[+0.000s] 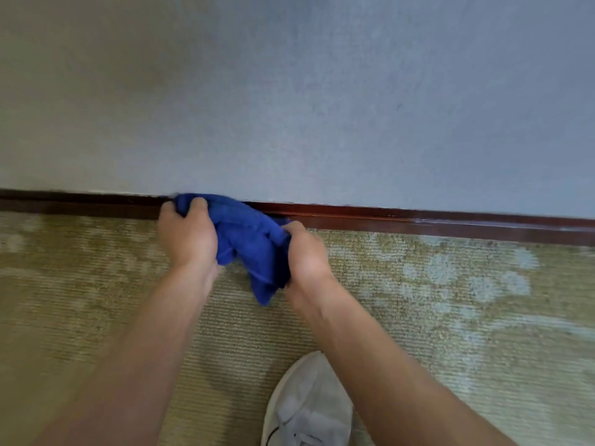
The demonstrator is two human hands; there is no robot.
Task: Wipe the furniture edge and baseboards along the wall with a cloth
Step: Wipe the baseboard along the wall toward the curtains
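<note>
Gripping a bunched blue cloth, the left hand presses its top corner onto the dark baseboard; the right hand clutches its lower end just below the baseboard. Loose folds could drag on the carpet, collecting lint.

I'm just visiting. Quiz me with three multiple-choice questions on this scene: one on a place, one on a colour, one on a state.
1. Where is the crumpled blue cloth?
A. against the dark wooden baseboard
B. flat on the patterned carpet
C. draped over the grey shoe

2. What colour is the shoe?
A. black
B. grey
C. red

3. How is the cloth held?
A. left hand only
B. right hand only
C. both hands

Answers: 1 A, its top edge meets the baseboard. 2 B, pale grey upper. 3 C, fingers of each hand curl round it.
</note>
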